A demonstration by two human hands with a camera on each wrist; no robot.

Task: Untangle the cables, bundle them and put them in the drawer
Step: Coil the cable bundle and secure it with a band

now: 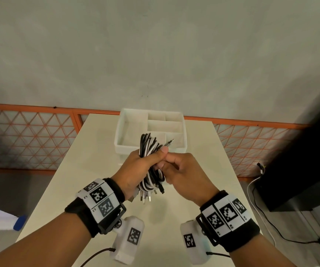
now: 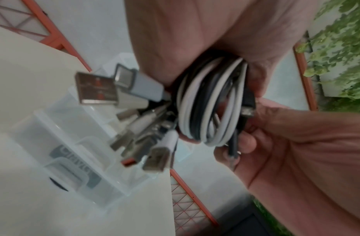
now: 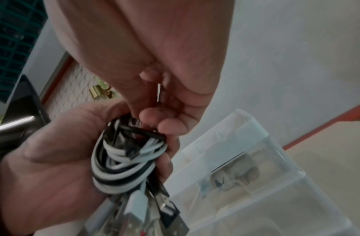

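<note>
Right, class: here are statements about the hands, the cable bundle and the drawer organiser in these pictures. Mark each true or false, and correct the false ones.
1. The left hand grips the cable bundle. True.
2. The bundle lies inside the white organiser. False: it is held above the table, in front of the organiser.
3. The cables are black and white. True.
4. The right hand rests flat on the table. False: its fingers are curled at the bundle.

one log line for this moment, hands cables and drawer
left hand: grips cable bundle | right hand: pinching at the bundle's middle | drawer: on table, no bundle inside yet
</note>
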